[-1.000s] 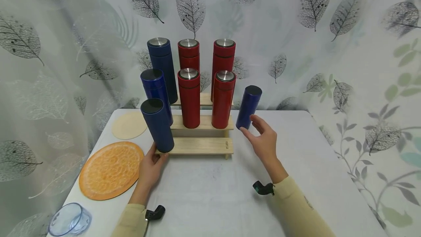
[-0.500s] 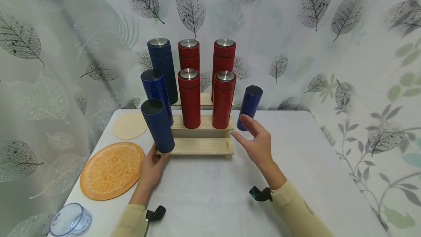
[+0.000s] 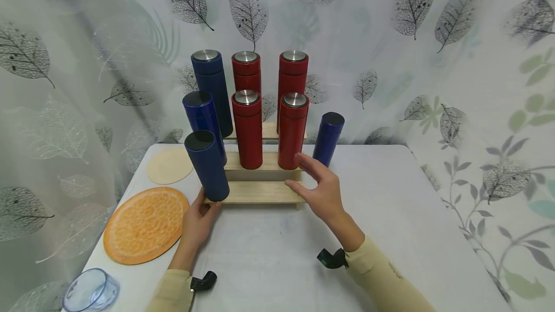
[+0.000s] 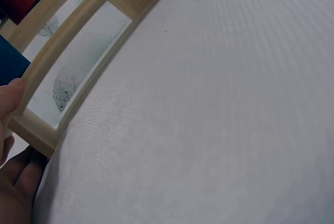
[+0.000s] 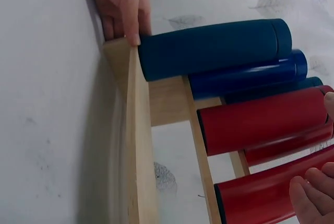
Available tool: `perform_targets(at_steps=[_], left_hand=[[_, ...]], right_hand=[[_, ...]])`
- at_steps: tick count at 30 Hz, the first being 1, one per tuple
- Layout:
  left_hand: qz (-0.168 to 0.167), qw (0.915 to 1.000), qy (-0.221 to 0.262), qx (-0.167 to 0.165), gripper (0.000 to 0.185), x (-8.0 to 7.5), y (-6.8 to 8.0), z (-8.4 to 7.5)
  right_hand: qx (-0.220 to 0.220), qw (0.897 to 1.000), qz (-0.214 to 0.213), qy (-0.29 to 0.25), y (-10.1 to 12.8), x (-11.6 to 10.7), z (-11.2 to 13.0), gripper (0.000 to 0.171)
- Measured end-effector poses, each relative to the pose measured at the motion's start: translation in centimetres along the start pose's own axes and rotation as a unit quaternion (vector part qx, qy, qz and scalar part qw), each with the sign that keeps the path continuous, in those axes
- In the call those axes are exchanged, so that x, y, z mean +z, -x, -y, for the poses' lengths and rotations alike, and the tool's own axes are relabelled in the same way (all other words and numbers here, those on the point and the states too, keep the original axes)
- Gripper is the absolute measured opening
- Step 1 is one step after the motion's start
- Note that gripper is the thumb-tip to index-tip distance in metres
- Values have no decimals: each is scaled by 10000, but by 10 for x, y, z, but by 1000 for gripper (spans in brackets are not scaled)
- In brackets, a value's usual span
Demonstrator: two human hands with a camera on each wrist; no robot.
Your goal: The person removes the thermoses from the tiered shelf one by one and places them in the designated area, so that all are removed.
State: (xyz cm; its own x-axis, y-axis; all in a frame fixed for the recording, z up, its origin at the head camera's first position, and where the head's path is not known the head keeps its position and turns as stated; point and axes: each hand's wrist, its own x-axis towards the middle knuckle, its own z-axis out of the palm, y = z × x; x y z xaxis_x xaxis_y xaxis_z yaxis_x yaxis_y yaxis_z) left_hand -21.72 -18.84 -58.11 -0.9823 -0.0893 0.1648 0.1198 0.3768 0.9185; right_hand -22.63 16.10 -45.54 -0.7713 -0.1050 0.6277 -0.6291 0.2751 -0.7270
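Observation:
A wooden three-step rack (image 3: 260, 191) stands on the white table (image 3: 269, 254). It carries three blue flasks at the left, the lowest (image 3: 206, 165) on the bottom step, and several red flasks (image 3: 247, 129) on the middle and top steps. My left hand (image 3: 204, 206) pinches the rack's front left corner, thumb on the bottom step beside the lowest blue flask (image 5: 209, 46). My right hand (image 3: 303, 177) hovers open with spread fingers at the rack's right end, in front of the right red flask (image 3: 292, 129). A loose blue flask (image 3: 328, 138) stands on the table just behind it.
An orange round mat (image 3: 145, 225) and a beige round coaster (image 3: 170, 165) lie left of the rack. A clear plastic cup (image 3: 88, 292) lies at the front left corner. Leaf-print curtains close in the back and both sides.
My right hand has drawn away from the loose blue flask and moved left to the rack's right end. The left hand has kept its hold on the corner.

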Motion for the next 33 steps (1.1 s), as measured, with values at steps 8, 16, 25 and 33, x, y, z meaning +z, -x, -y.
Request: perform_targets(at_steps=[8, 16, 25, 33], left_hand=[[-27, 10000, -68, 27, 77, 0, -1, 1], [-48, 9998, -167, 14, 75, 0, 1, -2], [-8, 9999, -143, -58, 76, 0, 0, -2], [-30, 9998, -181, -100, 77, 0, 1, -3]], right_hand=[[-45, 9990, 224, -393, -5, 20, 6, 70], [-72, 9979, 444, -471, -9, 41, 13, 69], [-119, 9951, 744, -640, -14, 63, 15, 70], [122, 9936, 852, -735, -17, 80, 15, 69]])
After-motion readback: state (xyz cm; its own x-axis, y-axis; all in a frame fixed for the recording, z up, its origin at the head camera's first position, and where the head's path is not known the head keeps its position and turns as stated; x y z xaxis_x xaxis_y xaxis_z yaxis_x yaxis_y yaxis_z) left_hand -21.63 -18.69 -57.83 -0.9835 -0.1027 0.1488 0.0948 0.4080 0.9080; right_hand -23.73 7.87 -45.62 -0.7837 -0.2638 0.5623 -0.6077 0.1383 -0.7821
